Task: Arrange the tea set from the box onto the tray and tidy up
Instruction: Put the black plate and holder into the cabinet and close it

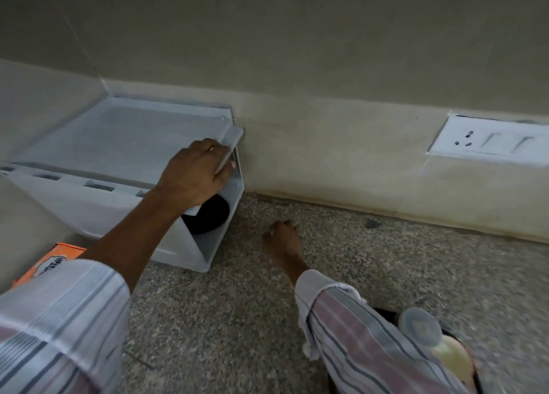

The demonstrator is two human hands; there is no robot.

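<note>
box (pixel 124 185), white, is sitting on the speckled counter (pixel 371 274) against the wall w/ its lid (pixel 130 132) tipped back open. left hand (pixel 194 172) is gripping the lid's right front corner, fingers curled over the edge, thumb under — probably steadying or swinging the lid, either to get at the contents or to shut it as part of tidying; can't tell which. something round and black (pixel 208 217) is showing thru the box's open right end, partly behind the left wrist — maybe a tea set piece, too dark to id. right hand (pixel 282 236) is resting on the counter beside the box, loosely curled, holding nothing visible, likely bracing. tray isn't clearly in view; bottom right, behind the right sleeve, a dark-rimmed thing w/ a pale round lid (pixel 419 326) and a cream object is cut off by the frame edge. orange packet (pixel 50 263) is peeking out behind the left sleeve, print unreadable. wall socket (pixel 487 141) at right.
</note>
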